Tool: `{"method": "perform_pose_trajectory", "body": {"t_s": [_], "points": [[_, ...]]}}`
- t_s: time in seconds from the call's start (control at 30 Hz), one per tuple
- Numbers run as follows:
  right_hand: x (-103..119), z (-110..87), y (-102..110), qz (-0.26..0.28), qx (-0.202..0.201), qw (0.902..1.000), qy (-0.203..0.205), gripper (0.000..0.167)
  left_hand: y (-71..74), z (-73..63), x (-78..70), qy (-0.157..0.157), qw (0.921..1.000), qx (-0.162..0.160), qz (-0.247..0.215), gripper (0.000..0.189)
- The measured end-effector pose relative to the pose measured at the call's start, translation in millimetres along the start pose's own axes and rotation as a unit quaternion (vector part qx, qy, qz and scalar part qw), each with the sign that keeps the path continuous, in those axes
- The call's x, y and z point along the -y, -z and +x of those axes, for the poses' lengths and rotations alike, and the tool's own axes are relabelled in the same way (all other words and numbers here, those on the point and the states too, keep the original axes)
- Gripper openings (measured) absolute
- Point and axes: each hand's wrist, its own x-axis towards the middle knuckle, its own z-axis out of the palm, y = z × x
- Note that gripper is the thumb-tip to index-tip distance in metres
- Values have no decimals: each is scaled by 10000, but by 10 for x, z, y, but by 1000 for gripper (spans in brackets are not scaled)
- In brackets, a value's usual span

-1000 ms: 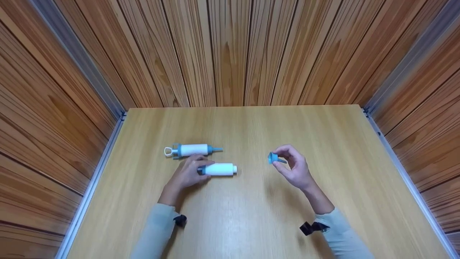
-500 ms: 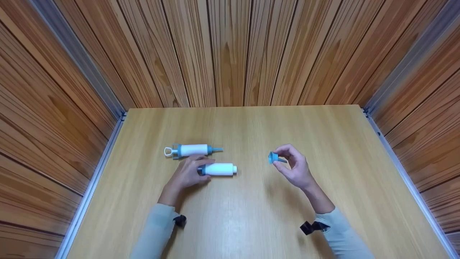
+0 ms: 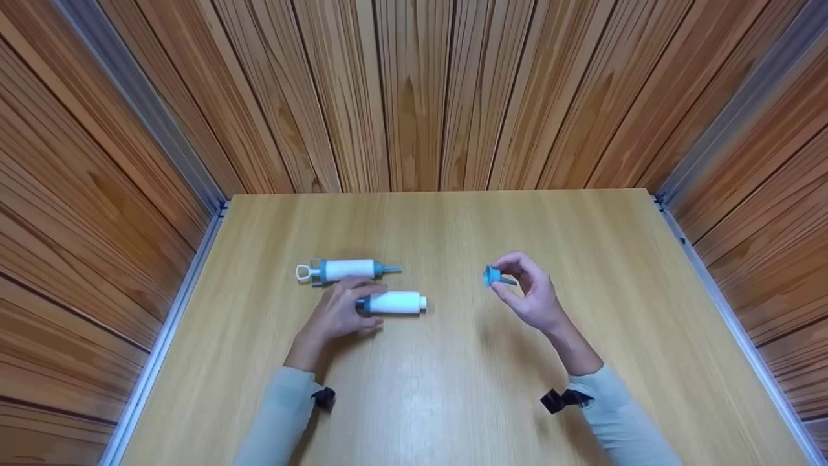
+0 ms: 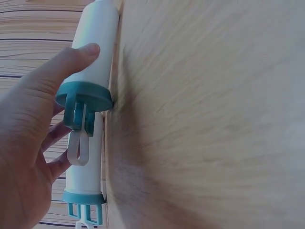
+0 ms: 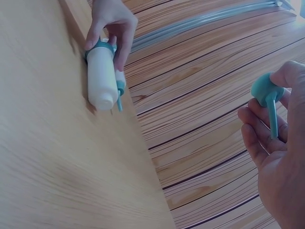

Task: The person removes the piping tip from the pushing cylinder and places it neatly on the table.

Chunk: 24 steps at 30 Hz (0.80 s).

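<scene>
In the head view, my left hand [image 3: 337, 309] is around the collar end of a white syringe [image 3: 396, 303] lying on the table. Its thumb overlaps the white barrel [image 4: 97, 28] in the left wrist view, and a teal collar with a white loop handle faces the camera there. The front of this syringe ends in a bare white neck [image 5: 105, 103]. Well to the right, my right hand [image 3: 532, 294] pinches a blue nozzle [image 3: 492, 276] between thumb and fingers, above the table. The nozzle's wide end points left; its thin spout [image 5: 272, 119] shows in the right wrist view.
A second syringe [image 3: 349, 270], with a blue nozzle fitted, lies just behind the left hand. The wooden table [image 3: 440, 401] is bounded by plank walls [image 3: 414, 97] at the back and sides, with metal rails [image 3: 168, 330] along the side edges.
My right hand has moved slightly away from me with the nozzle. The left thumb has shifted a little toward me, while the syringe has moved barely away; the second syringe stays put.
</scene>
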Motion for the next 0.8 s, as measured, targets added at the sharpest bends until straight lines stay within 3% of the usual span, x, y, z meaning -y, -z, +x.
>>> {"method": "perform_pose_trajectory", "body": {"t_s": [0.27,0.5,0.8], "points": [[-79,-55,-13,5,-22,9997,-264,27,34,-1,-50,-226,9966,-606,-518,58],[-119,-69,-19,-56,-24,9991,-409,26,78,23,-133,-420,9931,-833,-705,57],[-191,-95,-18,-311,-45,9986,-415,40,125,71,-273,-644,9902,-991,-750,60]]}}
